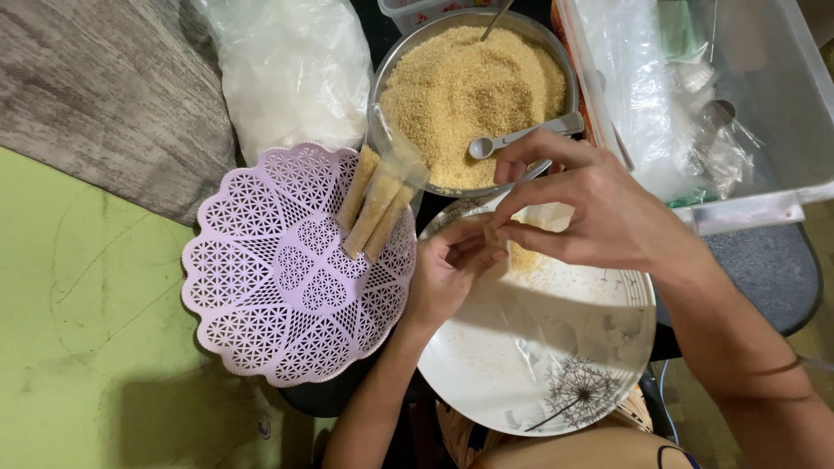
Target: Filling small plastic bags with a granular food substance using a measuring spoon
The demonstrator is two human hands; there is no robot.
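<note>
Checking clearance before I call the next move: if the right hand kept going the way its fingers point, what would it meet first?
Likely the left hand: the right hand points leftward at it, both pinching one small filled packet.

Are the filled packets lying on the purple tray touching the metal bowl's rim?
Cannot tell. In the head view the filled packets overlap the metal bowl rim, but contact isn't plain.

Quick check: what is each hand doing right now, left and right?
Left hand: closed on a small clear packet of brown grains.
Right hand: fingers pinching the same packet's top.
</note>
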